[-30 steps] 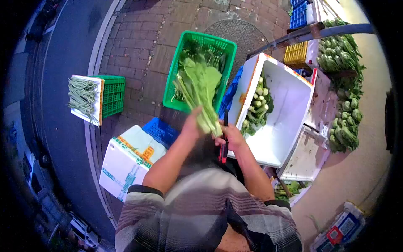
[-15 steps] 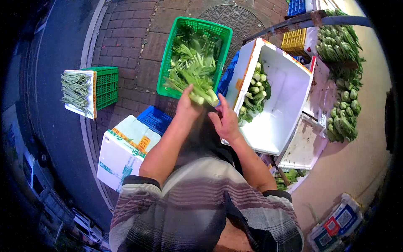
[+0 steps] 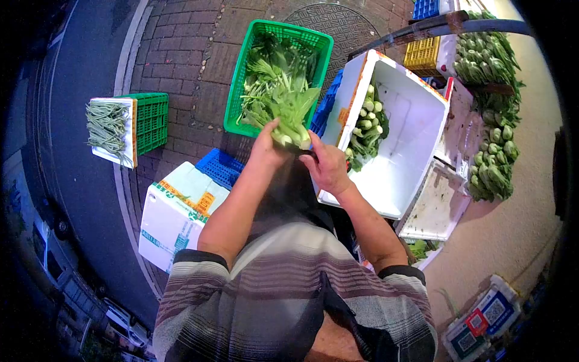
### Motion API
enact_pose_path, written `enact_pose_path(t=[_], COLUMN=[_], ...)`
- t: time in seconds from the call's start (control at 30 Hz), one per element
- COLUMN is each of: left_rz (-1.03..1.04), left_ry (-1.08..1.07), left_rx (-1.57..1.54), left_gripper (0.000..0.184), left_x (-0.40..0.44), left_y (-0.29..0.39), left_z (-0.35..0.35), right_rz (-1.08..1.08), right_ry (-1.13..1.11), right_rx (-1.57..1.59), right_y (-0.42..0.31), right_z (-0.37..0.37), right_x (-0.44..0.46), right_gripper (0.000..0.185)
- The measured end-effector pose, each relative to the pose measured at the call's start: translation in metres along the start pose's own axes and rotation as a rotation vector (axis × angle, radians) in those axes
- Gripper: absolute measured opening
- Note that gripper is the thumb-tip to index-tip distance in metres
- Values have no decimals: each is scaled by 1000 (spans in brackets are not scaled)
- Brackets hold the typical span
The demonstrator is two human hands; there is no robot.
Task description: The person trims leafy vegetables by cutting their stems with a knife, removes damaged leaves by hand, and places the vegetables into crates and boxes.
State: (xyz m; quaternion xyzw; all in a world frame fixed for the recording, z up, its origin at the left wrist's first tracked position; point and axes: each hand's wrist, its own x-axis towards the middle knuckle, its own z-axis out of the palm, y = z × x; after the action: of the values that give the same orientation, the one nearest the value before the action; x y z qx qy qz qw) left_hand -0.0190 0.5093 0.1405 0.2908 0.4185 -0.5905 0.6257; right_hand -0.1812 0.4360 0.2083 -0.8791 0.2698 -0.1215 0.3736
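Observation:
My left hand [image 3: 271, 145] is closed around the stalks of a leafy green vegetable [image 3: 289, 114], its pale cut bases turned toward me and its leaves over the green crate. At those bases is my right hand [image 3: 329, 168], fingers curled, thumb and index finger close to the stems. A dark-and-red handle end [image 3: 348, 165] pokes out behind this hand; it looks like a small knife, mostly hidden by the fingers. Beyond both hands, the green plastic crate [image 3: 231, 108] holds loose leafy greens. To the right, a tilted white foam box [image 3: 404, 145] has several pale-stemmed greens [image 3: 371, 123] along its left side.
Green beans [image 3: 107, 127] lie on a white lid by another green crate [image 3: 152, 120] at left. A white foam box [image 3: 172, 226] and blue crate [image 3: 220, 169] stand near my left arm. Stacked greens [image 3: 494, 151] line the right. A metal bar [image 3: 416, 35] crosses the upper right.
The vegetable has turned slightly, its leaves now spreading more to the right. My right hand has moved in against the stem bases, and the dark-and-red handle end has come into sight.

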Motion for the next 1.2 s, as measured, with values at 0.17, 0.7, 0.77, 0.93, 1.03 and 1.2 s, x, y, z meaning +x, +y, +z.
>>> enact_pose_path(t=[0.17,0.7,0.77,0.93,1.03,1.2], left_rz=[26,209,280,397,398,369], left_ry=[114,-5,-33,-165,-127,-63], left_rx=[73,107,124,48,26,213], left_gripper=[39,46,47,45,47,45], left_x=[-11,-33,-38,-72,-76,-49], left_y=[4,46,59,73,74,73], left_z=[10,-66,-91,-96,-94,-111], right_rz=[-93,128,140,958,1253,887], right_ry=[18,296,307,9,-316,-356], right_rx=[-47,536,489,834,1165,930], right_y=[1,-15,-21,38,51,18], right_z=[-5,6,0,72,101,93], right_x=[8,70,72,69,49,21], right_gripper=[58,37,38,54,61,46])
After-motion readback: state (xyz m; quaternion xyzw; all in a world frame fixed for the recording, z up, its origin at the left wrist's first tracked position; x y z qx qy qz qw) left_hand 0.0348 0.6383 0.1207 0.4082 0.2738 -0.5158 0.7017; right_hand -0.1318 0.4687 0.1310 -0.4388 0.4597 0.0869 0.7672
